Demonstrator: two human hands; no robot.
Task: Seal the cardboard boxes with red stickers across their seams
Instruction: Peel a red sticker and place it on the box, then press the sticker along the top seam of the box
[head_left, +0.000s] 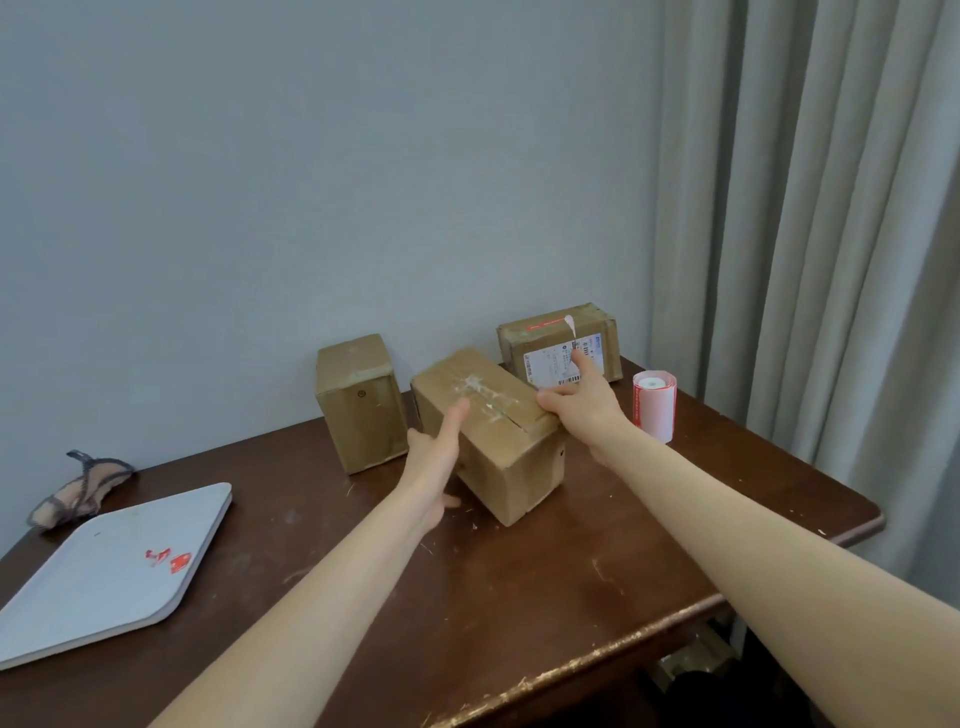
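Forearms reach from 6 o'clock over the table. The left hand lies with straight fingers on the middle box, forefinger on its top. The right hand grips the box's top edge at 3 o'clock. The sticker roll stands near, also at 3 o'clock.

Soft, even, rather dim light with faint shadows, mild overall softness, and wide-angle bending toward the edges.
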